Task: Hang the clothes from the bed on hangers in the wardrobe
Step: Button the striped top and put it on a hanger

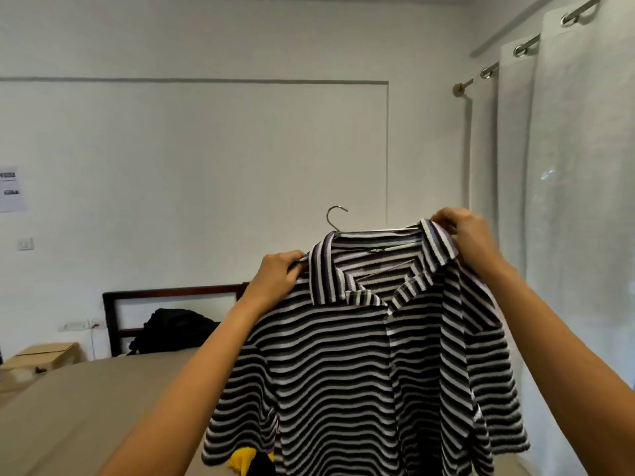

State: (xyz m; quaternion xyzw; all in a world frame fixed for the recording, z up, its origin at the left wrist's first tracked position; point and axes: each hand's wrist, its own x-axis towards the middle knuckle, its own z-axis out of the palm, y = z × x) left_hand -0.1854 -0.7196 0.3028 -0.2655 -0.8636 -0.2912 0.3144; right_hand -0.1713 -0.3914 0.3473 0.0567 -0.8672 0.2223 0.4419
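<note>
While aloft between left hand (276, 273) and right hand (468, 236), both tight on its shoulders: striped polo shirt (343, 372), metal hanger (334, 218).

one striped shirt (343, 372), one hanger (334, 219), two hands (278, 278) (470, 237), one bed (86, 407), one box (44, 355)

A black-and-white striped collared shirt (360, 355) hangs held up in the air by both shoulders, front facing the person, and is tilted with its right side higher. A thin silver wire hanger (378, 230) sits inside the collar, hook upright.

Most of the hanger (378, 230) lies hidden under the striped shirt (343, 372)
</note>
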